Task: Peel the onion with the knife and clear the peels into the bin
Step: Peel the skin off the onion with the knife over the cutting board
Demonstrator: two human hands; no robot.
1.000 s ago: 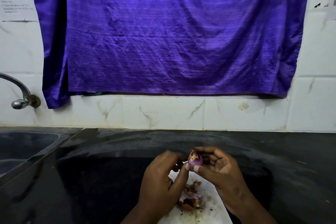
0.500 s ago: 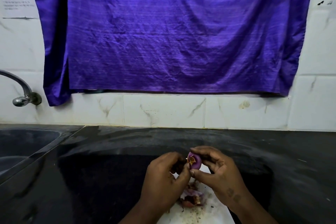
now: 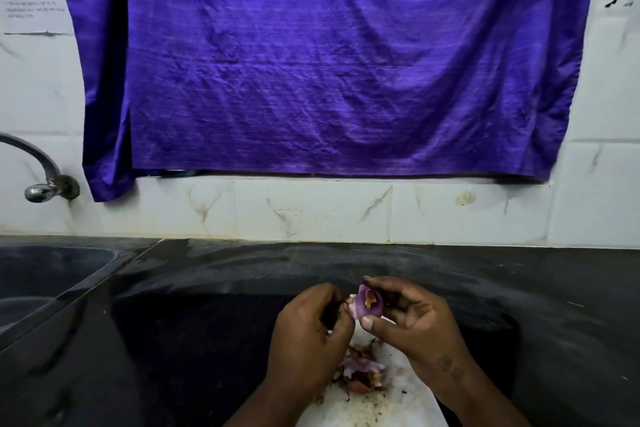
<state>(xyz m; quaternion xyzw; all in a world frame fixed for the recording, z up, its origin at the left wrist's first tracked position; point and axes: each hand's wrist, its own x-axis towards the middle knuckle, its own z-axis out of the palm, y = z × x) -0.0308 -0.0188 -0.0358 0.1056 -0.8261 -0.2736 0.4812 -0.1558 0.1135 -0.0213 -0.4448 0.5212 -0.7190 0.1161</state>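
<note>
Purple onion [image 3: 370, 306] above peel pile [image 3: 363, 371]

Sink [image 3: 52, 274] set in counter [image 3: 519, 288] left edge, tap [image 3: 38, 191] on wall above it. Cloth [image 3: 329, 62] hangs on wall behind counter. Sheet [image 3: 412, 402] at near edge, centre, peels [image 3: 363, 371] piled on it. Onion [image 3: 369, 305] above sheet's far end, between left hand [image 3: 304, 340] and right hand [image 3: 415, 319].

My view: a home kitchen.
Dark stone counter [image 3: 207, 340], sink [image 3: 52, 274] and tap [image 3: 41, 180] at left, marbled wall tiles [image 3: 311, 211] behind.
</note>
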